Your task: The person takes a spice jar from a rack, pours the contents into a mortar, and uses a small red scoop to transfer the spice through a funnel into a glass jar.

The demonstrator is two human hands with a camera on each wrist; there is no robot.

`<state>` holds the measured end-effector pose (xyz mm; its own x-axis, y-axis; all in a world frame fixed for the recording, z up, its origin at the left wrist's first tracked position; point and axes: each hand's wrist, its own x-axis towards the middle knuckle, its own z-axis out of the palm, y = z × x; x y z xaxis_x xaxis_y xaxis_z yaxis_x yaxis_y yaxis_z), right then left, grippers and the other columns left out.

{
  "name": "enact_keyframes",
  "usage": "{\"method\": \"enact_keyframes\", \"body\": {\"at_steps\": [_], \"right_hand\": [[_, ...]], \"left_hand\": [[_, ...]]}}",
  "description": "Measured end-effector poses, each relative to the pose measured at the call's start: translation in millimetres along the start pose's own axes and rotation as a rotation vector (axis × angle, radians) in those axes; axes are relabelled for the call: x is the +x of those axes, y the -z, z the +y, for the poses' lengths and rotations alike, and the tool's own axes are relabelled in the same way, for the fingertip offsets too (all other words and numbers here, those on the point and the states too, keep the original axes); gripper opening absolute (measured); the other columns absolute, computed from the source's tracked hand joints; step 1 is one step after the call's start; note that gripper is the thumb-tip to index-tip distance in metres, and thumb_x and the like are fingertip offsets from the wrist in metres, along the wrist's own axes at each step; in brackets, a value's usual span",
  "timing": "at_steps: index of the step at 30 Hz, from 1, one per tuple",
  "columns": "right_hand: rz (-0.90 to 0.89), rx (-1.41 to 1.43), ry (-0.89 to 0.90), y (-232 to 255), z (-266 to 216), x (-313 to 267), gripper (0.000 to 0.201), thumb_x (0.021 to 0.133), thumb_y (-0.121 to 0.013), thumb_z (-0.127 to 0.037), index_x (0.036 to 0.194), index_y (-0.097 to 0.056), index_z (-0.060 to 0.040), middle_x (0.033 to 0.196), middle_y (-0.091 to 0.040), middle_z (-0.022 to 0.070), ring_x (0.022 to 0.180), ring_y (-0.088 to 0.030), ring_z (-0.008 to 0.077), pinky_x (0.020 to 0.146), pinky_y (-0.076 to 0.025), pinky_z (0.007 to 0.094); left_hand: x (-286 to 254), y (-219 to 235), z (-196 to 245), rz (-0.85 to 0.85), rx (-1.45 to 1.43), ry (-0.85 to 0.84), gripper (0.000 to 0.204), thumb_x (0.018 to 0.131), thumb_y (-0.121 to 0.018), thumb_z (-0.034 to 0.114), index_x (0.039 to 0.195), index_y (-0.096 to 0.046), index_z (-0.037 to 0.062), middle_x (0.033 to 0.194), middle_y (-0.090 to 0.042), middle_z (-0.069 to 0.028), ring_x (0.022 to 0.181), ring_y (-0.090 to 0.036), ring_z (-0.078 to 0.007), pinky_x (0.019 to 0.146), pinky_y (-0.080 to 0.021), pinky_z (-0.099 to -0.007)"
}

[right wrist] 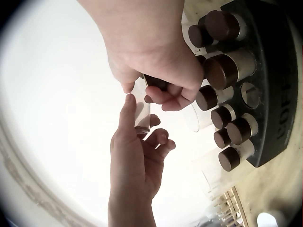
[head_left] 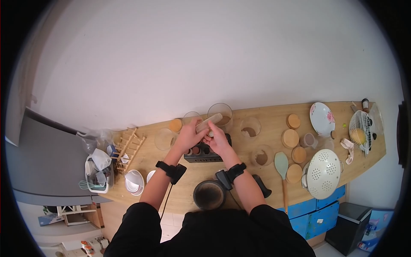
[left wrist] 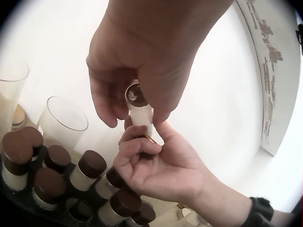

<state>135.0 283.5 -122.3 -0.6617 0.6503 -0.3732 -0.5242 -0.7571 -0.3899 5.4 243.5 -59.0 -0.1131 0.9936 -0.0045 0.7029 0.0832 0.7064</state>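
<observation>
A plain white wall (head_left: 205,60) rises behind a long wooden table (head_left: 239,180), whose far edge runs along it. Over the middle of the table, raised clear of its top, the left hand (head_left: 191,135) grips a clear glass tube (right wrist: 142,111) between thumb and fingers. The right hand (head_left: 219,141) meets it at the other end, its fingers curled on a dark brown cap (right wrist: 156,82); whether the cap is seated on the tube cannot be told.

Just below the hands stands a black rack (head_left: 203,159) lettered COFFEE, bearing upright tubes with brown caps (right wrist: 221,71). Between it and the far edge is a glass jar (head_left: 220,112); two more jars, with brown powder in the bottom, stand to its right. A black bowl (head_left: 209,195) sits at the near edge. Farther right lie round wooden lids (head_left: 290,139) and a pale green spatula (head_left: 281,162), its handle reaching the near edge. A white colander (head_left: 324,173) is toward the near right corner, and a floral plate (head_left: 321,120) by the far edge.
</observation>
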Motion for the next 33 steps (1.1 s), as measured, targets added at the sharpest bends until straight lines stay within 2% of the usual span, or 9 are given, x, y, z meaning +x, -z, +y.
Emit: {"method": "enact_keyframes", "body": {"at_steps": [1,5,7,17,20,26,29,31,33], "right_hand": [[0.018,-0.006,0.007,0.1,1.2,0.6,0.021,0.09,-0.057,-0.037,0.09,-0.053,-0.0163,0.071,-0.053,-0.0027,0.052,-0.043,0.0087,0.058,-0.039,0.0264],[-0.021,-0.055,0.011,-0.4,1.6,-2.1,0.024,0.09,-0.056,-0.04,0.091,-0.053,-0.0168,0.071,-0.053,-0.0025,0.052,-0.043,0.009,0.058,-0.04,0.0266],[-0.003,-0.022,-0.026,-1.4,0.9,-5.3,0.027,0.091,-0.054,-0.044,0.092,-0.052,-0.0171,0.07,-0.053,-0.0025,0.052,-0.044,0.0094,0.058,-0.04,0.0271],[-0.073,0.003,-0.05,-2.3,1.3,-2.2,0.028,0.092,-0.051,-0.044,0.09,-0.053,-0.0165,0.07,-0.051,-0.0033,0.054,-0.043,0.0087,0.063,-0.04,0.0283],[-0.008,-0.01,-0.029,-2.3,2.5,-1.2,0.024,0.091,-0.053,-0.041,0.091,-0.052,-0.0174,0.071,-0.052,-0.0024,0.053,-0.044,0.0089,0.061,-0.041,0.0276],[-0.047,-0.032,0.009,-6.0,2.5,-1.4,0.025,0.091,-0.055,-0.041,0.091,-0.053,-0.0166,0.074,-0.051,-0.0039,0.057,-0.042,0.0073,0.064,-0.041,0.027],[0.01,-0.028,-0.009,-6.4,1.5,-4.5,0.026,0.091,-0.054,-0.042,0.09,-0.053,-0.016,0.072,-0.051,-0.0036,0.057,-0.043,0.0079,0.063,-0.041,0.0271],[-0.011,0.057,-0.052,-2.7,0.6,-5.4,0.027,0.09,-0.055,-0.042,0.09,-0.053,-0.0149,0.07,-0.051,-0.0032,0.056,-0.043,0.0087,0.063,-0.041,0.0276],[-0.062,0.093,-0.072,2.2,2.7,0.0,0.028,0.089,-0.056,-0.042,0.09,-0.053,-0.0147,0.069,-0.051,-0.0029,0.056,-0.044,0.009,0.063,-0.041,0.0277]], "left_hand": [[-0.7,-0.2,1.6,0.102,0.169,-0.218,0.04,0.087,-0.058,0.035,0.108,-0.055,0.0007,0.063,-0.061,-0.0088,0.048,-0.058,-0.0158,0.047,-0.045,-0.0296],[-3.3,6.3,15.5,0.08,0.143,-0.195,0.039,0.087,-0.059,0.031,0.107,-0.054,-0.0016,0.059,-0.061,-0.0147,0.049,-0.061,-0.0206,0.047,-0.046,-0.032],[-4.0,9.0,25.5,0.045,-0.057,0.087,0.039,0.087,-0.059,0.031,0.107,-0.055,-0.0018,0.059,-0.061,-0.0144,0.05,-0.061,-0.0208,0.048,-0.047,-0.0316],[2.0,5.7,9.9,-0.078,-0.175,0.24,0.039,0.089,-0.055,0.034,0.104,-0.059,-0.0019,0.061,-0.062,-0.0072,0.043,-0.055,-0.0126,0.04,-0.041,-0.0253],[1.4,3.0,6.1,-0.04,-0.125,0.198,0.038,0.09,-0.055,0.033,0.107,-0.056,-0.0013,0.062,-0.062,-0.0088,0.043,-0.056,-0.0148,0.042,-0.042,-0.0272],[-0.8,5.4,8.8,0.096,0.294,-0.279,0.043,0.087,-0.058,0.033,0.116,-0.047,0.0027,0.065,-0.062,-0.0127,0.049,-0.061,-0.0204,0.048,-0.045,-0.0315],[0.1,7.5,13.2,0.008,0.03,-0.004,0.043,0.085,-0.06,0.034,0.109,-0.051,-0.0009,0.061,-0.06,-0.0186,0.057,-0.063,-0.031,0.053,-0.048,-0.0358],[1.3,5.2,9.2,0.085,0.015,0.023,0.042,0.084,-0.062,0.034,0.11,-0.055,0.002,0.07,-0.065,-0.0117,0.046,-0.058,-0.0173,0.047,-0.046,-0.0293],[3.5,6.5,7.8,-0.01,-0.046,0.136,0.042,0.083,-0.063,0.034,0.109,-0.056,0.0016,0.069,-0.065,-0.0112,0.046,-0.057,-0.0163,0.046,-0.046,-0.0286]]}}
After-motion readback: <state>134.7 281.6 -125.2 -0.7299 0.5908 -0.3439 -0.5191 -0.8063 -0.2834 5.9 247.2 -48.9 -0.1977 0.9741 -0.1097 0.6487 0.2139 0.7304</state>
